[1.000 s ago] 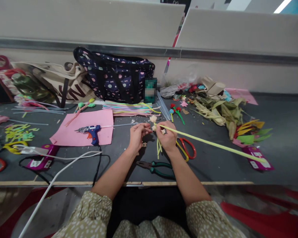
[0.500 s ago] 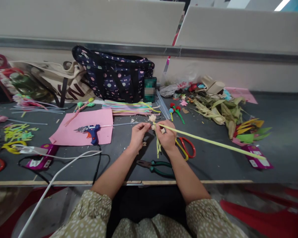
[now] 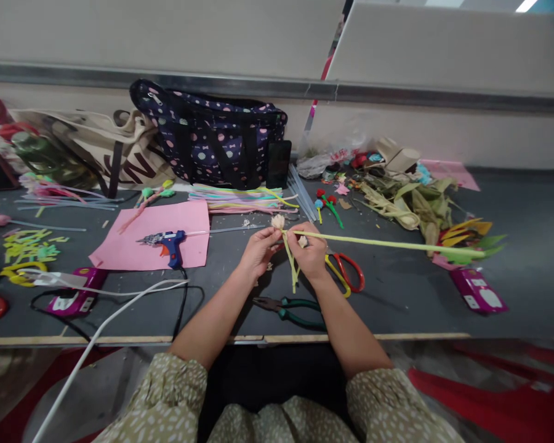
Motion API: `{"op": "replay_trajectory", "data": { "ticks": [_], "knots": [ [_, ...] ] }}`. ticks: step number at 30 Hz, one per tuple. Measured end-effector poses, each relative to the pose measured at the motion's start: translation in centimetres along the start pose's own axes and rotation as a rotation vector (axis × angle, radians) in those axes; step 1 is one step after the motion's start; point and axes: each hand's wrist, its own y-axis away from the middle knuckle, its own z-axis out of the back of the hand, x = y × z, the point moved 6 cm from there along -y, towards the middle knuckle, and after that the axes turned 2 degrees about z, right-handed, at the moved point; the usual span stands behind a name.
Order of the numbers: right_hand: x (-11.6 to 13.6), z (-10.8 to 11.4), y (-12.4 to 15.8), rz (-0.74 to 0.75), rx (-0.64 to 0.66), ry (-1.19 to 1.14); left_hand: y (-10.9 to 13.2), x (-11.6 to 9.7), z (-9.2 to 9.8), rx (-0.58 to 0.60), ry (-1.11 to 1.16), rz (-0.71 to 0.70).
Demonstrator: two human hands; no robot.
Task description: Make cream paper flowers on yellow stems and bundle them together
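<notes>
My left hand (image 3: pixel 260 251) is closed in a pinch just beneath a small cream flower head (image 3: pixel 277 221). My right hand (image 3: pixel 309 252), also pinched, grips a long pale-yellow pipe cleaner (image 3: pixel 388 243) beside the flower's stem. The strip's long end sticks out to the right, almost level. Short yellow stem pieces (image 3: pixel 292 264) hang down between the hands. Another cream piece (image 3: pixel 303 242) shows at my right fingers; whether it is joined to the stems I cannot tell. Below the hands lie green-handled pliers (image 3: pixel 300 311), partly under my right forearm. Red-and-yellow scissors (image 3: pixel 353 274) lie by my right wrist.
A blue glue gun (image 3: pixel 170 243) lies on pink paper (image 3: pixel 133 246) at left, its cord and a white cable (image 3: pixel 115 317) running forward. Bundled pipe cleaners (image 3: pixel 240 200) lie before a dark patterned bag (image 3: pixel 212 141). Dried husks (image 3: pixel 401 203) and a purple box (image 3: pixel 479 290) are at right.
The flower head has shifted slightly left, and my left fingers have closed in beneath it. The long yellow pipe cleaner's far end has swung upward, away from me.
</notes>
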Motion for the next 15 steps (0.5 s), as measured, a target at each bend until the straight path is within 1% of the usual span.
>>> {"op": "replay_trajectory", "data": {
  "ticks": [3,7,10,13,15],
  "knots": [
    [-0.2,0.0,0.0,-0.050,0.007,-0.039,0.1,-0.2,-0.1,0.001,0.028,0.010],
    [-0.6,0.0,0.0,-0.163,-0.013,-0.147,0.2,-0.1,-0.2,0.014,0.039,0.017],
    [-1.5,-0.5,0.3,-0.276,-0.011,-0.277,0.2,0.0,-0.3,0.021,0.022,0.011],
    [-2.8,-1.4,0.7,-0.408,0.012,-0.446,0.2,0.1,-0.3,0.017,0.006,0.004],
    [-3.5,-2.0,0.8,-0.468,0.021,-0.545,0.2,0.2,-0.4,0.017,0.007,0.003]
  ]
}}
